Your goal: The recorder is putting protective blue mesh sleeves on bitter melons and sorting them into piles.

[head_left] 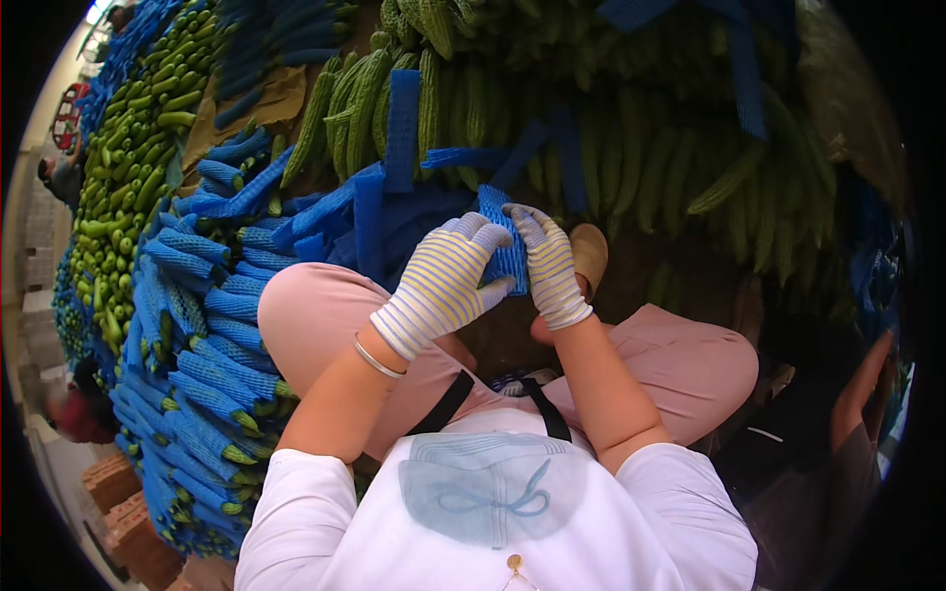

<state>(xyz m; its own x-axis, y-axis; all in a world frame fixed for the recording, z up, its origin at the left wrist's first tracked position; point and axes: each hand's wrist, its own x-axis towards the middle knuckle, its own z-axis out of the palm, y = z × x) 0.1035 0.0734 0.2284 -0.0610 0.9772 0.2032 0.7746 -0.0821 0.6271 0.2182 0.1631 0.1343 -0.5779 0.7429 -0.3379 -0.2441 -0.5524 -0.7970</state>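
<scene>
While both gloved hands meet around the middle of the frame, they've got one blue mesh sleeve (507,234) between them, standing roughly upright. Left hand (443,276) is half curled, fingers and thumb on the sleeve's left side with a small gap between them. Right hand (549,264) is curled in tighter, fingertips on the upper right edge. Can't tell if there's a veggie inside.

Just left of that, more loose blue sleeves (368,227) lie in a heap. Bare bitter melons (660,167) are piled across the top and upper right, a few blue strips lying over them. Left side of the frame is a big stack of sleeved bitter melons (232,369), green tips poking out. Upper left has smaller green vegetables (128,187), and some reddish bricks (138,522) sit lower left.
</scene>
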